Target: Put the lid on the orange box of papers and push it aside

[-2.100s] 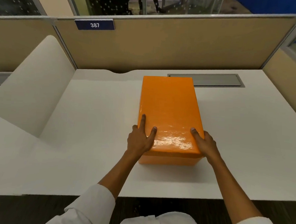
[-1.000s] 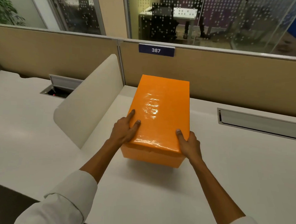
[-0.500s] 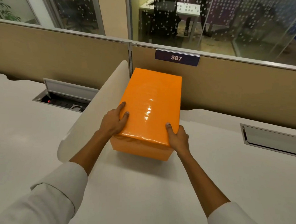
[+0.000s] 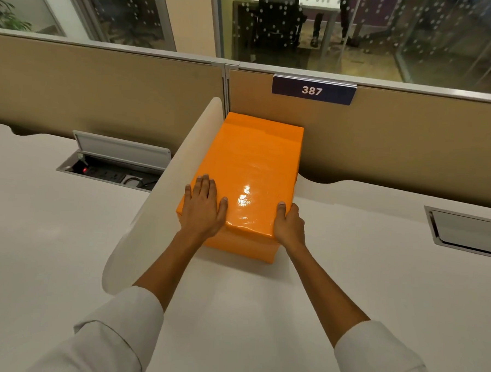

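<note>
Head view, single entry.

Item: glossy orange rectangular box [image 4: 250, 186], its matching orange lid [image 4: 253, 169] seated fully down. Location: white desk [image 4: 260, 314], far-left corner of this bay, left long side against the curved white side divider [image 4: 164, 193], far end apparently touching the tan partition panel [image 4: 397, 142], though the contact line is hidden.

Change: two seconds ago the box sat mid-desk near the closed grey cable hatch [image 4: 469, 231]; it has since travelled left and away into the corner. Judgement: lidding done, push essentially complete; only release remains.

Left hand [image 4: 203, 209]: flat, fingers spread, pressing the lid's near-left corner, gripping nothing. Right hand [image 4: 289, 223]: cupped round the near-right corner, thumb on top.

Contents: papers not visible; lid conceals them.

Also: open cable tray [image 4: 111, 173] beyond the divider, holding sockets and a cord; blue number plate 387 [image 4: 313, 90].
</note>
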